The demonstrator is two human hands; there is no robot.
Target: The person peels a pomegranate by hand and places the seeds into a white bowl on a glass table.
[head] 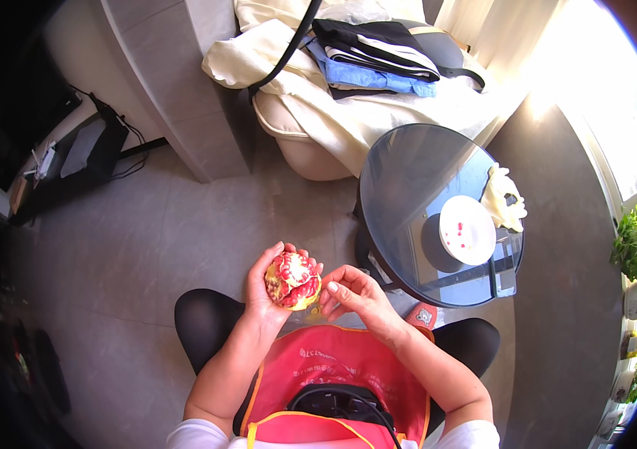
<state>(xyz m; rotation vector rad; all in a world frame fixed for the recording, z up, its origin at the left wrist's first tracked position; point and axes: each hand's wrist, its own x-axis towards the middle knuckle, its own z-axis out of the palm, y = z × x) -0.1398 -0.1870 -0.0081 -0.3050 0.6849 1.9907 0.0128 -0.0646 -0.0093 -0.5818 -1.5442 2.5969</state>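
A partly peeled pomegranate [293, 280] rests in my left hand [265, 278], whose fingers wrap its far and left sides. Red arils and pale membrane face upward, with yellowish rind along the lower edge. Close by its right side is my right hand [355, 294], fingers loosely curled and apart, with nothing visible in them. Whether its fingertips touch the fruit cannot be told. Below the hands, a yellowish scrap [315, 314] shows, partly hidden. A white bowl [478, 224] holding a few red arils [457, 236] stands on the round glass table [402, 168] to the right.
Beside the bowl lie a crumpled pale-yellow item [502, 193] and a smartphone [504, 275]. A red apron [341, 359] bearing writing covers my lap. Folded clothes [380, 53] lie on a cloth-draped seat [307, 151] ahead. Potted plants [635, 238] line the window at right.
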